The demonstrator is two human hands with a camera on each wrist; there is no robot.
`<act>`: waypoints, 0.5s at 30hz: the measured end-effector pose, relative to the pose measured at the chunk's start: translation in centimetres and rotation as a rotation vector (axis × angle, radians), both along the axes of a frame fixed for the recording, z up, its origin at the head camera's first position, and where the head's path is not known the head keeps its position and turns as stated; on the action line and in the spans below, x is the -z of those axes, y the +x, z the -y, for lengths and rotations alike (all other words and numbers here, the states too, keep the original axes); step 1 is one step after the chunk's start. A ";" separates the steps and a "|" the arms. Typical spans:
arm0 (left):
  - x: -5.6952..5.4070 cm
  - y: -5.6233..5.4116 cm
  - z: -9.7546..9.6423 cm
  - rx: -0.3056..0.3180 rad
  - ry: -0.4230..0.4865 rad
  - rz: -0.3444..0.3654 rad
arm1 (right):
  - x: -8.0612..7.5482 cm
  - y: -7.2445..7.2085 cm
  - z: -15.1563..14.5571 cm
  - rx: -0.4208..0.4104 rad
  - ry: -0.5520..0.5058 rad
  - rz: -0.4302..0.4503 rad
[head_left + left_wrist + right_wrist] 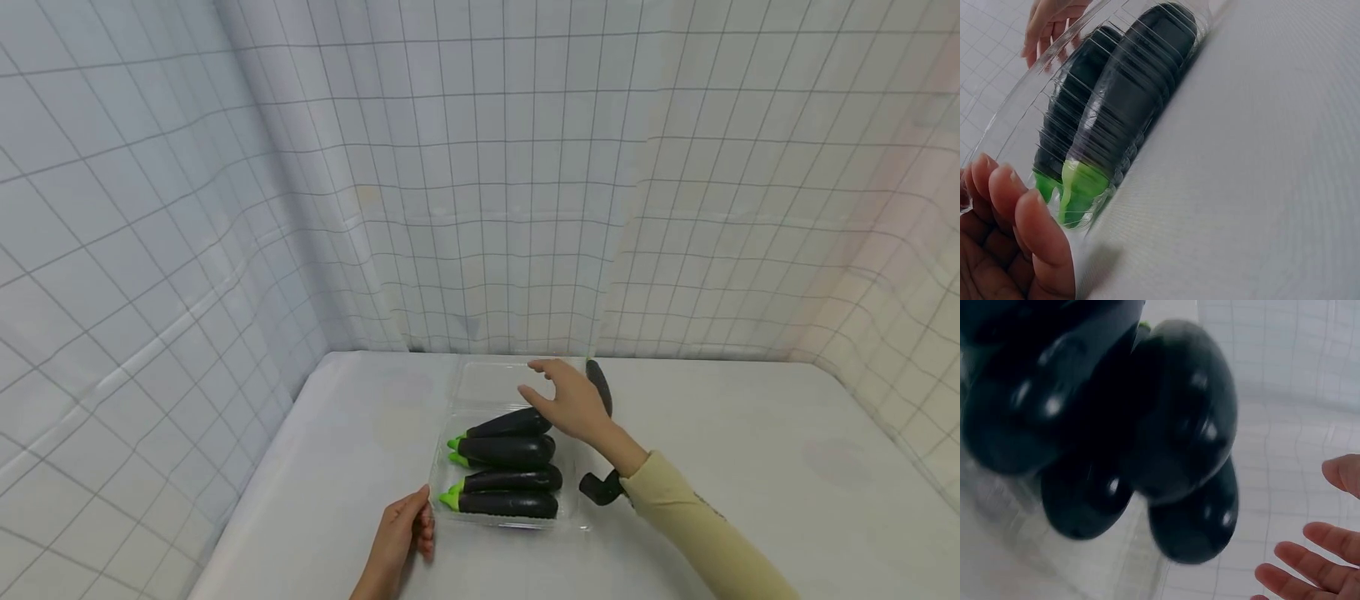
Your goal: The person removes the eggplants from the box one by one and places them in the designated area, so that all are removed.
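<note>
A clear plastic container (576, 500) holds several dark eggplants (507, 451) with bright green stems, lying side by side. Its open lid (480, 385) lies behind it, toward the wall. At the container's front left corner, my left hand (402, 525) pinches the rim; in the left wrist view its curled fingers (1042, 234) are close to the green stems. My right hand (567, 402) hovers at the rear eggplant's blunt end, thumb and fingers spread, holding nothing. Large and near in the right wrist view are glossy eggplant ends (1179, 419), apart from the right fingers (1310, 572).
Another eggplant (598, 385) lies on the white table (750, 467) behind my right wrist. A dark rounded thing (597, 488) is partly covered by my right sleeve (678, 508). White gridded curtains (495, 208) hang around the back and sides.
</note>
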State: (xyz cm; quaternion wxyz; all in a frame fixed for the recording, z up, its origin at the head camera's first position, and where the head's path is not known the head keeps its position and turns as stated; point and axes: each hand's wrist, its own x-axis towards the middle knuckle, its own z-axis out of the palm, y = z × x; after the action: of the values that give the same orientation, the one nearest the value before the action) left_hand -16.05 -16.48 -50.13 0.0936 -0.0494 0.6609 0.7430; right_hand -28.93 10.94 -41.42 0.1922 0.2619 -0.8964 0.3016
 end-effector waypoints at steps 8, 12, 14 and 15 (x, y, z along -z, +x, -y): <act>-0.1 0.0 0.0 0.022 0.016 -0.003 | -0.9 1.6 1.5 -0.176 0.113 0.053; -0.2 0.1 0.0 0.022 0.018 -0.009 | -1.0 2.1 2.2 -0.246 0.192 0.040; -0.2 0.2 -0.1 0.020 0.016 -0.011 | -1.0 2.2 2.4 -0.260 0.234 0.034; -0.2 0.2 -0.1 0.019 0.013 -0.010 | -1.0 2.3 2.5 -0.262 0.254 0.040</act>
State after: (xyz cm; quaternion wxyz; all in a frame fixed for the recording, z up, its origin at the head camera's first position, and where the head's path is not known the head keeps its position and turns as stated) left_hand -15.87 -16.37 -49.94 0.0977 -0.0387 0.6569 0.7466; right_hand -26.64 8.40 -40.44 0.0989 0.3924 -0.8892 0.2134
